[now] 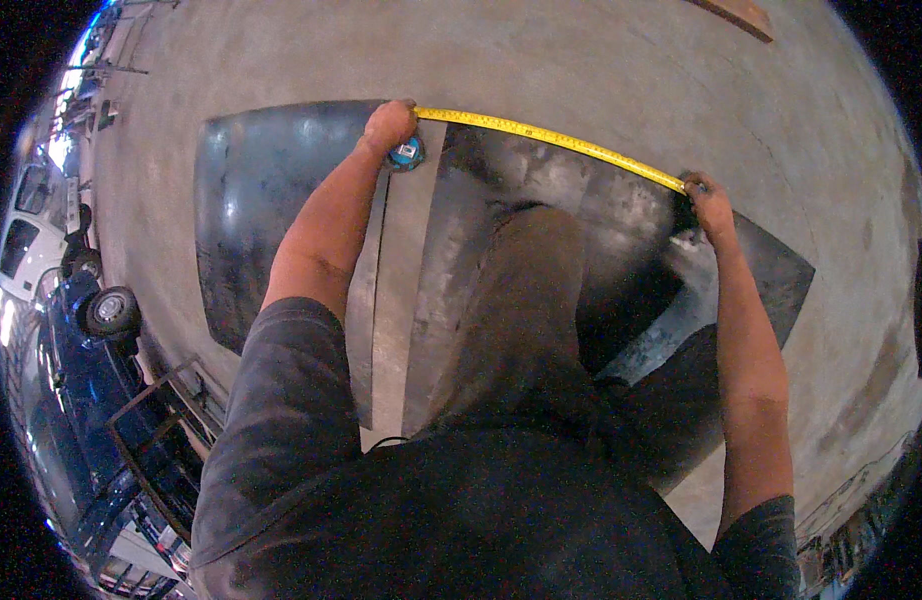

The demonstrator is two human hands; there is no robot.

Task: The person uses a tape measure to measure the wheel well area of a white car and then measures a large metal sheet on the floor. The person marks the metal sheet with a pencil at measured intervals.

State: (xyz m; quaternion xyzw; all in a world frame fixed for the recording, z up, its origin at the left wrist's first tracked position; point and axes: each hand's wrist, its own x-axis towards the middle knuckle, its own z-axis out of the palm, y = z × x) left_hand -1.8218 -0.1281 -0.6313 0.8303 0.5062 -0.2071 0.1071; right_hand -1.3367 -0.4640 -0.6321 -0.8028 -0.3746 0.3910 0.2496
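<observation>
Looking straight down at two dark metal sheets (271, 220) lying flat on a grey concrete floor (601, 70), a narrow strip of floor showing between them. Left hand (391, 125) at the far edge of the left sheet, near its far right corner, fingers curled shut around the blue case of a tape measure (407, 153). Yellow tape blade (551, 140) pulled out from that case and stretched taut across the gap and along the far edge of the right sheet (621, 230). Right hand (709, 200) at the other end of the blade, near the far right corner of the right sheet, fingers closed and pinching the blade's tip down against the metal; exact finger placement too small to make out. Both bare forearms reaching forward from dark short sleeves, a dark shirt and a bent knee in dark trousers (526, 300) filling the middle and near part of the view, over the right sheet. Off to the left edge, a wheel (111, 312) and parts of parked vehicles (41, 230), plus a dark metal frame (156, 420) standing on the floor. At the far right corner of the floor, a brown board (741, 15).
</observation>
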